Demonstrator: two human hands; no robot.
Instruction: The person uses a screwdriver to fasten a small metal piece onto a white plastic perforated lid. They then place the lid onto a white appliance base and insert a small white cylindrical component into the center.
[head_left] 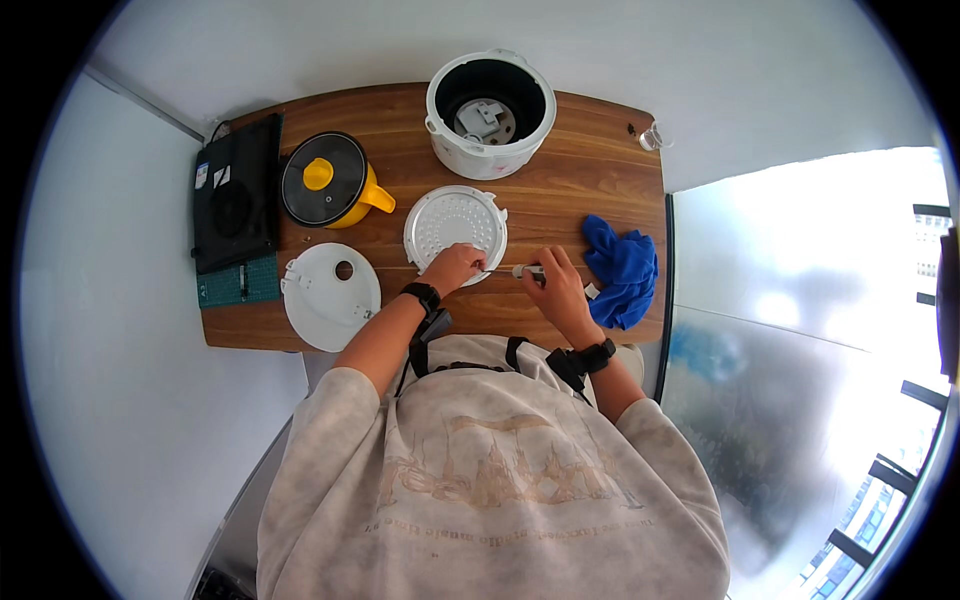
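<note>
**Two hands at the round plate with holes**

The round metal plate [455, 225] full of little holes lies flat in the middle of the wooden table [560, 320], close to the near edge. The left hand [452, 268] rests on the plate's near rim, fingers curled over it. The right hand [553, 290] is just beside the plate, fingers pinched around a small screwdriver [522, 271] whose thin tip points at the rim where the left hand is.

The plate looks thin, stiff and light. It is probably smooth and a bit slippery, so it may slide or spin on the wood if it is pushed. The rim is the best place to hold it, since the middle is only holes. Its edge has small tabs.

Near the far edge stands the white cooker pot [490, 112], open on top. Toward the left edge are a yellow pot with a dark lid [328, 180], a black flat cooker [236, 195] and a white round lid [330, 295]. A blue cloth [620, 268] lies bunched up by the right edge, very near the right hand. Nothing lies between the hands and the plate.
</note>
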